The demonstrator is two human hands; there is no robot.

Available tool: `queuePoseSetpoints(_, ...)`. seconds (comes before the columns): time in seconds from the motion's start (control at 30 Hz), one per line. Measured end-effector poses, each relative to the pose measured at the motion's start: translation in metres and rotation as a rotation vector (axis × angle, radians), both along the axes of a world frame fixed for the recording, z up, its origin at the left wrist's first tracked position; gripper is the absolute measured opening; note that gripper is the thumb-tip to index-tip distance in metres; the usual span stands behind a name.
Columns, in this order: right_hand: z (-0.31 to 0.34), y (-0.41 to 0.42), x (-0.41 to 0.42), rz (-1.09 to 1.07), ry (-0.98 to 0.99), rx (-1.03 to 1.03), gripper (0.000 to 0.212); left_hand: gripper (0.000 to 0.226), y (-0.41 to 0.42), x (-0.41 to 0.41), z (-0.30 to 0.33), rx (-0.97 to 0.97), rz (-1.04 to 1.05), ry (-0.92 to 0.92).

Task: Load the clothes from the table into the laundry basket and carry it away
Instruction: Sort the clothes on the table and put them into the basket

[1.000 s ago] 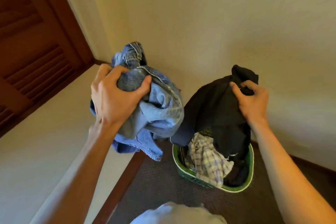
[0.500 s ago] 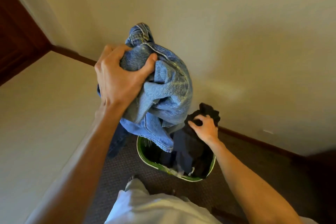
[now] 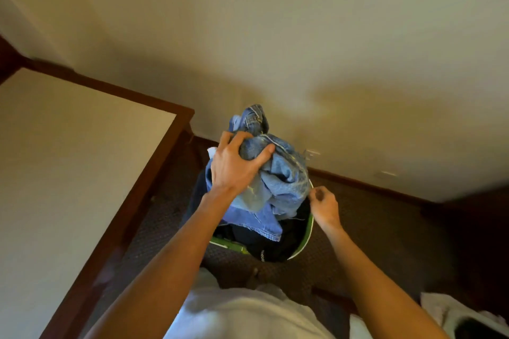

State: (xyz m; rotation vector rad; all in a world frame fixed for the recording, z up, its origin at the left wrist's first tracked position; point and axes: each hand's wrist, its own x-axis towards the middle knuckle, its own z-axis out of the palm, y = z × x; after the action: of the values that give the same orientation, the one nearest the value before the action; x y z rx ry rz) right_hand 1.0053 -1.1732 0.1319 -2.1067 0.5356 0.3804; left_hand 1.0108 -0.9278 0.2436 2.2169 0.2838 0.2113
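My left hand (image 3: pixel 237 165) grips a bunched pair of blue jeans (image 3: pixel 283 184) and holds it over the green laundry basket (image 3: pixel 307 239), which stands on the carpet below. A dark garment (image 3: pixel 264 248) lies inside the basket under the jeans. My right hand (image 3: pixel 325 205) hovers at the basket's right rim with its fingers curled and nothing in them. The jeans hide most of the basket's opening.
A table (image 3: pixel 68 173) with a pale top and dark wood edge fills the left side. A beige wall (image 3: pixel 303 49) with a dark baseboard runs behind the basket. Brown carpet (image 3: pixel 385 228) surrounds the basket. White fabric (image 3: pixel 451 311) lies at the lower right.
My left hand has lowered the jeans onto the basket. My right hand has let go of the dark garment, which now lies in the basket, and has moved to the rim.
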Motion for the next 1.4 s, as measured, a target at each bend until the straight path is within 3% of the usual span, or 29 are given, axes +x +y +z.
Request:
queuePoseSetpoints(0.13,-0.009,0.004,-0.005,0.007,0.024,0.026,0.016,0.079,0.025,-0.023,-0.116,-0.079,-0.291,0.497)
queuePoseSetpoints(0.23,-0.026,0.016,-0.006,0.092,0.065,0.017,0.015,0.09,0.047,-0.053,-0.169,-0.074,-0.314,0.655)
queuePoseSetpoints(0.3,-0.042,0.031,-0.006,0.209,0.108,-0.019,0.023,0.076,0.06,-0.065,-0.176,-0.109,-0.227,0.719)
queuePoseSetpoints(0.4,-0.077,0.056,-0.002,0.387,0.208,-0.104,0.058,0.055,0.088,-0.069,-0.198,-0.121,-0.073,0.786)
queuePoseSetpoints(0.53,-0.118,0.084,0.005,0.493,0.33,-0.22,0.087,0.066,0.117,-0.061,-0.241,-0.209,0.106,0.804)
queuePoseSetpoints(0.73,-0.203,0.105,-0.001,0.617,0.351,-0.371,0.076,0.089,0.137,-0.043,-0.333,-0.266,0.42,0.919)
queuePoseSetpoints(0.8,-0.23,0.115,-0.01,0.689,0.387,-0.395,0.073,0.066,0.128,-0.043,-0.355,-0.27,0.477,0.909)
queuePoseSetpoints(0.87,-0.249,0.128,-0.022,0.798,0.414,-0.395,0.075,0.04,0.112,-0.045,-0.354,-0.101,0.545,0.823)
queuePoseSetpoints(0.93,-0.254,0.136,-0.025,0.859,0.457,-0.377,0.08,0.028,0.098,-0.051,-0.341,0.074,0.579,0.731)
queuePoseSetpoints(1.07,-0.237,0.122,-0.016,0.745,0.465,-0.179,0.075,0.018,0.093,-0.055,-0.319,0.109,0.417,0.557)
queuePoseSetpoints(1.2,-0.197,0.091,-0.014,0.242,0.255,0.201,0.034,0.024,0.045,-0.032,-0.301,0.183,-0.047,0.33)
queuePoseSetpoints(1.3,-0.171,0.07,-0.01,-0.095,-0.073,-0.041,0.011,0.045,0.0,-0.021,-0.303,0.127,-0.499,0.605)
queuePoseSetpoints(1.33,-0.163,0.065,-0.006,-0.125,-0.169,-0.11,0.014,0.046,-0.004,-0.017,-0.302,0.056,-0.54,0.684)
queuePoseSetpoints(1.4,-0.152,0.064,0.004,-0.026,-0.28,-0.211,0.034,0.041,0.005,-0.003,-0.296,-0.069,-0.437,0.668)
